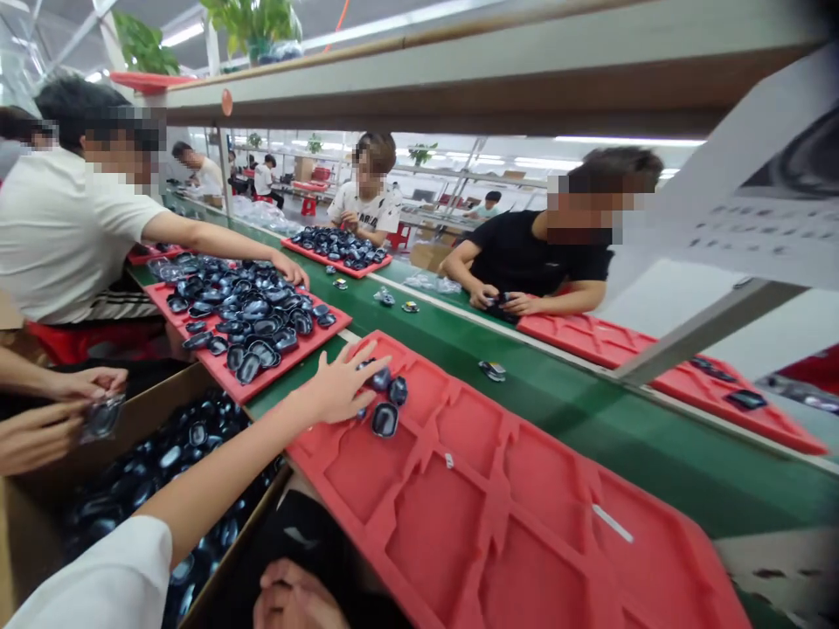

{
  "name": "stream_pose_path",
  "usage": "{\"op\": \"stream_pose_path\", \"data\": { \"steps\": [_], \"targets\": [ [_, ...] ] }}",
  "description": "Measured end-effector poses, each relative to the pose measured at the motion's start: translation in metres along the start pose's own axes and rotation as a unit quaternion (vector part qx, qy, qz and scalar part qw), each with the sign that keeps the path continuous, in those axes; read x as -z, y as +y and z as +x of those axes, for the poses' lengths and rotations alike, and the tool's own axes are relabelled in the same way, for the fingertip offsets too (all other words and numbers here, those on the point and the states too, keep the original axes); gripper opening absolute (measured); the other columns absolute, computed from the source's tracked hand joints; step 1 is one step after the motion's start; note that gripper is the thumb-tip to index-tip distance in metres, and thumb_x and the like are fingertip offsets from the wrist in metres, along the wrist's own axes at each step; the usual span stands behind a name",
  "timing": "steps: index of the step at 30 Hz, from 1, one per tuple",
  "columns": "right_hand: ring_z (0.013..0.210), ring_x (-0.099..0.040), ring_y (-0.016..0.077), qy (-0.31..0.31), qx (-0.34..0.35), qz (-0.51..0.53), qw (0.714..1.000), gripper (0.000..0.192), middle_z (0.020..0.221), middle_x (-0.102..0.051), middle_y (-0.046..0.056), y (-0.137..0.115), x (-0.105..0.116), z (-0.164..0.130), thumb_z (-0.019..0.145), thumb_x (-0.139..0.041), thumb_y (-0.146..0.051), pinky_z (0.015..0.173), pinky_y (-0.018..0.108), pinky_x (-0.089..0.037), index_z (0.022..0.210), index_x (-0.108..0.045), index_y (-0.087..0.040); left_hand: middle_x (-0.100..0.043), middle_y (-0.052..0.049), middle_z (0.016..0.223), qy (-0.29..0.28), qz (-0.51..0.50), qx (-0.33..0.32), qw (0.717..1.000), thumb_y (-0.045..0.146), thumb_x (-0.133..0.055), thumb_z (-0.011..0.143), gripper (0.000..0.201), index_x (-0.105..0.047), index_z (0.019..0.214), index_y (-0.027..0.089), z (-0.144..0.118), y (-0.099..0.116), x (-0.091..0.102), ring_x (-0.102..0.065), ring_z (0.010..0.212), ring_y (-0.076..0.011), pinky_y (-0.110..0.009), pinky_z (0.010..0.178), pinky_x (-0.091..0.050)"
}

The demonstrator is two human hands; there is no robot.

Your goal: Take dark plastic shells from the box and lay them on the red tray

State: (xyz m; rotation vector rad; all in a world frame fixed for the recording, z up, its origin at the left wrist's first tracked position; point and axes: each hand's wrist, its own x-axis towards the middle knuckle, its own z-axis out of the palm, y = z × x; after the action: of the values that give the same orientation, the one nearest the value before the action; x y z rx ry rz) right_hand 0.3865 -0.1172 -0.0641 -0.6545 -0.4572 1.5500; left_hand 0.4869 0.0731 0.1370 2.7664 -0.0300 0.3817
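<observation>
My left hand (341, 384) reaches over the near red tray (452, 515), fingers spread above a few glossy dark plastic shells (384, 419). It is open; whether the fingertips touch the shells I cannot tell. Low in the picture, my right hand (294, 598) is by my lap with curled fingers, partly cut off by the frame's edge. Anything inside it is hidden. Left of my forearm, a cardboard box (262, 515) holds many similar dark shells.
A heaped red tray (331, 328) lies beyond my hand. Small parts (491, 371) ride on the green conveyor belt (557, 419). Co-workers' hands are at the left (98, 384), over the heap (288, 266) and across the belt (502, 301). A shelf (459, 79) hangs overhead.
</observation>
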Motion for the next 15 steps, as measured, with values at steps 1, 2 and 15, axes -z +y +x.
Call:
{"op": "stream_pose_path", "data": {
  "steps": [1, 2, 15],
  "targets": [
    [0.078, -0.063, 0.0203, 0.002, 0.000, 0.017, 1.000, 0.047, 0.091, -0.066, 0.005, 0.003, -0.001, 0.001, 0.084, -0.070, -0.062, 0.071, 0.039, -0.055, 0.111, -0.065, -0.024, -0.037, -0.010, 0.161, 0.057, -0.030, -0.008, 0.998, 0.033, -0.048, 0.095, 0.055, -0.044, 0.150, 0.030, -0.014, -0.004, 0.004, -0.036, 0.145, -0.0359, -0.064, 0.112, -0.038],
    [0.075, -0.062, 0.0201, 0.007, 0.002, 0.037, 0.999, 0.049, 0.088, -0.065, 0.004, 0.005, -0.003, 0.000, 0.079, -0.073, -0.065, 0.069, 0.039, -0.055, 0.108, -0.066, -0.027, -0.050, -0.012, 0.151, 0.129, -0.068, -0.007, 0.989, 0.034, -0.049, 0.096, 0.047, -0.053, 0.142, 0.027, -0.031, -0.009, 0.006, -0.047, 0.137, -0.0318, -0.056, 0.112, -0.042],
    [0.106, -0.066, 0.0256, 0.134, -0.068, -0.571, 0.807, 0.021, 0.108, -0.073, 0.010, -0.058, -0.057, 0.196, 0.085, -0.062, -0.020, 0.100, 0.037, -0.047, 0.102, -0.074, -0.018, -0.065, -0.017, 0.118, 0.447, -0.160, 0.668, 0.573, 0.020, -0.054, 0.081, 0.030, -0.061, 0.110, 0.015, -0.267, -0.156, -0.147, -0.060, 0.119, -0.0295, -0.048, 0.109, -0.044]
  ]
}}
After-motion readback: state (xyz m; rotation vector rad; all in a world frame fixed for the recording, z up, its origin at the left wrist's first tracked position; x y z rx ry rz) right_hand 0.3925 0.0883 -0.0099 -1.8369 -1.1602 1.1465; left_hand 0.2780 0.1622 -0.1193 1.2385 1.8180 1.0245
